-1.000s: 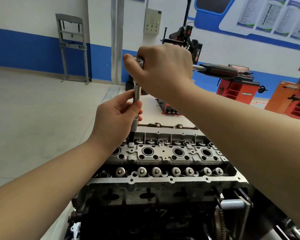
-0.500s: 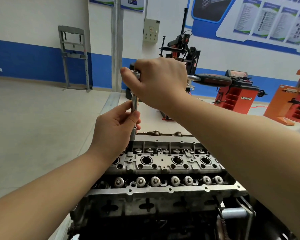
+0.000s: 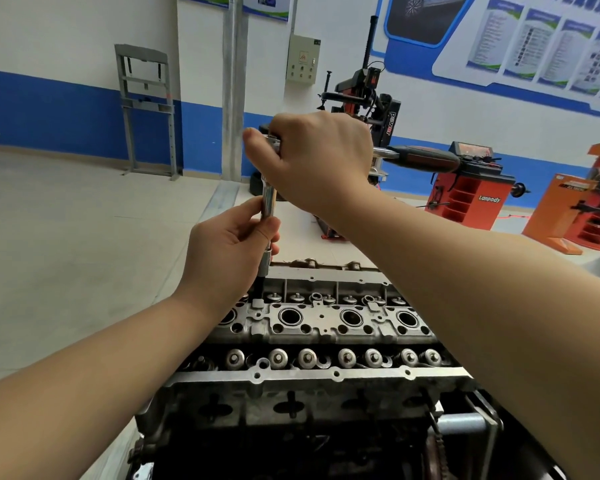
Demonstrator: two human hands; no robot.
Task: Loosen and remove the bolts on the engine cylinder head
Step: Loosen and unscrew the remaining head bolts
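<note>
Cylinder head (image 3: 326,323) sits low centre, bare grey metal, a row of round bores across its top and a line of valve spring caps (image 3: 347,357) along the near edge; dark block below. Ratchet wrench (image 3: 423,159) stands over its far-left corner at about 11 o'clock from the head's middle, handle pointing to 3 o'clock, chrome extension (image 3: 268,202) dropping straight down. Right hand (image 3: 319,157) has its grip wrapped over the ratchet head, thumb on top. Left hand (image 3: 229,251) pinches the extension between thumb and fingers. Socket tip and the bolt under it are hidden behind the left fingers; whether it is seated cannot be told. Against the earlier frame both hands keep the same grip; the view has tipped upward.
</note>
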